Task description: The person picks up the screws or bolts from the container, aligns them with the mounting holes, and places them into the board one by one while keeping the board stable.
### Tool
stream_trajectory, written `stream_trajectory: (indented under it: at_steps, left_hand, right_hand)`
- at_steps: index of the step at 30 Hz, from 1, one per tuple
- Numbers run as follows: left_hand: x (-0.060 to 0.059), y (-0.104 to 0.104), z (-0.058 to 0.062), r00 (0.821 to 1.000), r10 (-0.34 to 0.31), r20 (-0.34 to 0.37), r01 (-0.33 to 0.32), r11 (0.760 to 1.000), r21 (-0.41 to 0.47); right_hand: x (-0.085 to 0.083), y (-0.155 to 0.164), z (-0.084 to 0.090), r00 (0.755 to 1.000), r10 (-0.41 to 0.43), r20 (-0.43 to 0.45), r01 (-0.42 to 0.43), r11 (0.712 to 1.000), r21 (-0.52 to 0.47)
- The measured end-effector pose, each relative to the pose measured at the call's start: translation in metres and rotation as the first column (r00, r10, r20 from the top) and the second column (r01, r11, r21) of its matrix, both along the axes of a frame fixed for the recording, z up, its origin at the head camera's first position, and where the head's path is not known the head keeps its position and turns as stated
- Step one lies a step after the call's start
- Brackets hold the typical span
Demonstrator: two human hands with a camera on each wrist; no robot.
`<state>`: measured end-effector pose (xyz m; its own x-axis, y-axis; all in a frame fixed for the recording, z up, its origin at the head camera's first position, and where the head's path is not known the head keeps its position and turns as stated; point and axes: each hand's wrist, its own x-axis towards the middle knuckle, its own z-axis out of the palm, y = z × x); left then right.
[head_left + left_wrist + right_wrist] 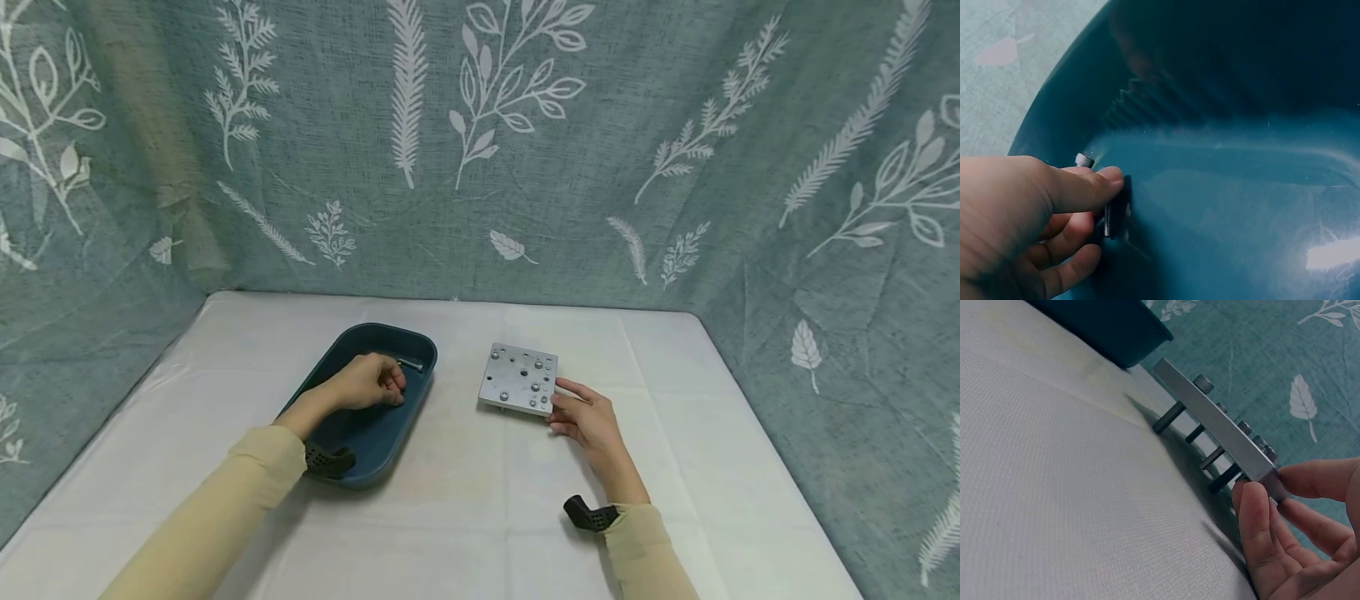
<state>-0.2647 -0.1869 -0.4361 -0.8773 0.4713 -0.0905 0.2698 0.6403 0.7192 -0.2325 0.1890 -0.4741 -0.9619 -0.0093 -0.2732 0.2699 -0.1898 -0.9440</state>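
Inside the dark blue tray (375,479), my left hand (363,383) has its thumb and fingers curled round a screw (1084,160); its head and threaded end show on either side of the thumb. In the head view, a silver screw (410,364) appears just beyond these fingers; I cannot tell whether it is the same one. With thumb and fingers, my right hand (587,417) grips the near right corner of a drilled metal plate (512,379). Several screws pass through this plate, their shanks (1169,417) sticking out below. Its far edge tilts up from the cloth.
A white cloth (480,533) covers the table. Behind and at both sides hangs a green curtain (337,150) with white leaf prints. The tray stands left of the plate, with a strip of tabletop between them. Each wrist wears a black camera mount (590,514).
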Motion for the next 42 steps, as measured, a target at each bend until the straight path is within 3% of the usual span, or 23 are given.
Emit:
stream_trajectory:
  at_steps: [4,8,15,20,25,28,30,34,37,39,42]
  left_hand:
    - [-0.001,0.001,0.001,0.999,-0.028,-0.022,0.027,0.999,-0.031]
    - [-0.001,0.000,0.005,1.000,-0.005,-0.021,0.004,0.999,-0.034]
    - [0.002,0.010,0.026,0.996,0.084,-0.029,-0.081,0.991,0.109]
    - [0.010,0.039,0.051,0.985,0.172,-0.004,-0.165,0.952,0.259]
    - [0.020,0.081,0.060,0.958,0.286,-0.015,-0.254,0.870,0.422]
    - [0.028,0.108,0.056,0.930,0.367,-0.018,-0.309,0.809,0.501]
    - [0.032,0.123,0.049,0.914,0.405,-0.036,-0.327,0.784,0.527]
    - [0.033,0.143,0.028,0.885,0.453,-0.109,-0.333,0.780,0.530]
    - [0.029,0.151,0.014,0.851,0.500,-0.163,-0.355,0.775,0.522]
    - [0.026,0.155,0.007,0.830,0.530,-0.172,-0.373,0.758,0.535]
    - [0.023,0.157,-0.001,0.814,0.556,-0.170,-0.383,0.733,0.563]
  right_hand:
    - [0.001,-0.001,0.001,1.000,-0.010,-0.005,0.010,1.000,0.012]
    - [0.002,-0.001,0.002,1.000,-0.014,-0.006,0.014,1.000,0.016]
    - [0.000,0.000,-0.002,1.000,0.001,0.002,-0.001,1.000,0.009]
    - [0.001,-0.001,-0.003,1.000,0.005,-0.007,-0.004,1.000,0.018]
    - [-0.001,-0.001,-0.002,1.000,-0.007,-0.010,0.008,1.000,0.029]
    - [-0.002,-0.001,-0.001,1.000,-0.015,-0.002,0.015,0.999,0.028]
    - [-0.002,-0.001,-0.001,1.000,-0.017,0.000,0.017,1.000,0.026]
    - [-0.002,0.000,-0.002,1.000,-0.011,-0.004,0.011,1.000,0.021]
    - [-0.003,0.000,-0.003,1.000,-0.012,-0.006,0.012,1.000,0.020]
    - [-0.002,0.000,-0.003,1.000,-0.013,-0.007,0.013,1.000,0.019]
    - [-0.002,0.000,-0.002,1.000,-0.012,-0.010,0.012,1.000,0.021]
